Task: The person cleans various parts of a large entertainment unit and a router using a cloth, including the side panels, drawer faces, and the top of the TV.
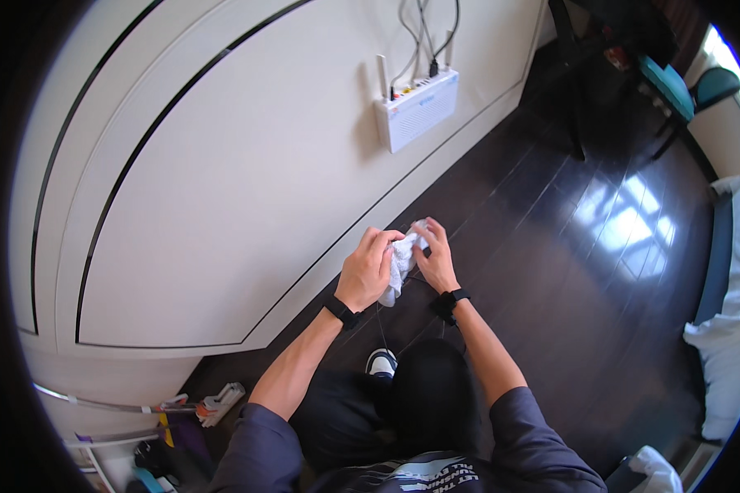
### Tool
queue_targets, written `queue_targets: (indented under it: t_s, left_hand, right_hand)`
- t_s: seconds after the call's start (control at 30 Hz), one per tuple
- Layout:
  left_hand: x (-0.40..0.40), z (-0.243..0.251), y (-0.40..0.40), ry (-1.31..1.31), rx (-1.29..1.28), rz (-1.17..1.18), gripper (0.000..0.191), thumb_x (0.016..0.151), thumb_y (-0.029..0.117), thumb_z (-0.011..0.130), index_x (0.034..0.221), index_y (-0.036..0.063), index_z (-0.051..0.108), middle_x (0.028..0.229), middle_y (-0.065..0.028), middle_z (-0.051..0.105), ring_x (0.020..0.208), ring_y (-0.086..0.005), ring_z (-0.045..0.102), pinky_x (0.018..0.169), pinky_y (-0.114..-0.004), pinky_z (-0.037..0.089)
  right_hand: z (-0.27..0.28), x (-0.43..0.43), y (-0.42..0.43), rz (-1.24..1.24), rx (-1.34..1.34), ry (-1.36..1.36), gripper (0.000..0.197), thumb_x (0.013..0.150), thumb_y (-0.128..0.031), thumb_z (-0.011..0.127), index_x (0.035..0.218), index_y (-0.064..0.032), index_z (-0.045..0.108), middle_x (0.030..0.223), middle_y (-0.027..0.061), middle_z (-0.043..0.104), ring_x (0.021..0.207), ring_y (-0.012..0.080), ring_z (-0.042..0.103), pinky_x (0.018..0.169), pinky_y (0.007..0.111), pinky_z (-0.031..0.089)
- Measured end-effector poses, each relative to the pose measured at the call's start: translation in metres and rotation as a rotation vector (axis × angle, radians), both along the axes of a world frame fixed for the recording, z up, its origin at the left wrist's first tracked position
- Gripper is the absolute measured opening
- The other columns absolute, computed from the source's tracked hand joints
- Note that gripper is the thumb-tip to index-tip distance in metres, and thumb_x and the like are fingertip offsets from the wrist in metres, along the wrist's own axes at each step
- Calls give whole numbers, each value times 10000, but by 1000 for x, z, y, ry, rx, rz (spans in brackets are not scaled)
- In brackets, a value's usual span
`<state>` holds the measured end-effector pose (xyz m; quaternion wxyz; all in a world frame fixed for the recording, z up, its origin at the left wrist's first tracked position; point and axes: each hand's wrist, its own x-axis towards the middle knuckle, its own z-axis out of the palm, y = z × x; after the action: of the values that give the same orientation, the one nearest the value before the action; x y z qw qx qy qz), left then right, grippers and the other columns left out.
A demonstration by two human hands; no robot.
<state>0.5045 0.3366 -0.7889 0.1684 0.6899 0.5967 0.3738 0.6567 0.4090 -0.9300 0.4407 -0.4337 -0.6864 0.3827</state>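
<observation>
Between my two hands is a crumpled white cloth (399, 266), held in the air over the dark floor. My left hand (369, 266) grips its left side with bent fingers and thumb. On the other side, my right hand (435, 256) pinches the upper right part of the cloth. Each wrist wears a black strap. Part of the cloth hangs down below my left fingers, and some of it is hidden behind both hands.
A white router (420, 114) with antennas and plugged cables is on the white panelled wall (234, 203). Mop-like cleaning tools (219, 403) lean at lower left. A sofa with a white cover (731, 333) borders the right side. A teal chair (666, 86) stands at upper right.
</observation>
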Motion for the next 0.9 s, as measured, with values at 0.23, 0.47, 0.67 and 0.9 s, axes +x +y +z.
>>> queue_targets:
  t_s: [0.23, 0.47, 0.67, 0.9]
  left_hand:
    - [-12, -32, 25, 59, -36, -63, 204, 923, 14, 542, 1071, 84, 665, 1001, -97, 609, 814, -298, 661, 686, -372, 526]
    - [-51, -41, 60, 304, 89, 30, 140, 851, 20, 651, 949, 103, 708, 920, -40, 659, 802, -247, 669, 676, -369, 511]
    - [-94, -13, 83, 663, 256, -6, 150, 800, 55, 670, 926, 127, 709, 905, 15, 665, 835, -176, 640, 680, -329, 464]
    - [-80, -51, 125, 658, 75, -93, 113, 861, 66, 614, 969, 92, 635, 941, -30, 639, 798, -216, 693, 614, -334, 576]
  right_hand:
    - [-42, 5, 21, 131, -182, -91, 203, 826, -122, 658, 1016, -75, 712, 1073, 141, 638, 952, 335, 652, 865, 383, 533]
    - [-1, -1, 96, 19, -231, -452, 254, 776, -212, 697, 1013, -172, 779, 858, 162, 703, 853, 329, 691, 787, 386, 560]
    - [21, -63, 133, -59, -416, -500, 237, 815, -192, 645, 1020, -170, 764, 879, 184, 726, 821, 336, 714, 791, 427, 583]
    - [-80, -100, 134, -423, -711, 30, 480, 864, -250, 623, 1293, -43, 562, 981, 183, 720, 932, 284, 711, 850, 398, 550]
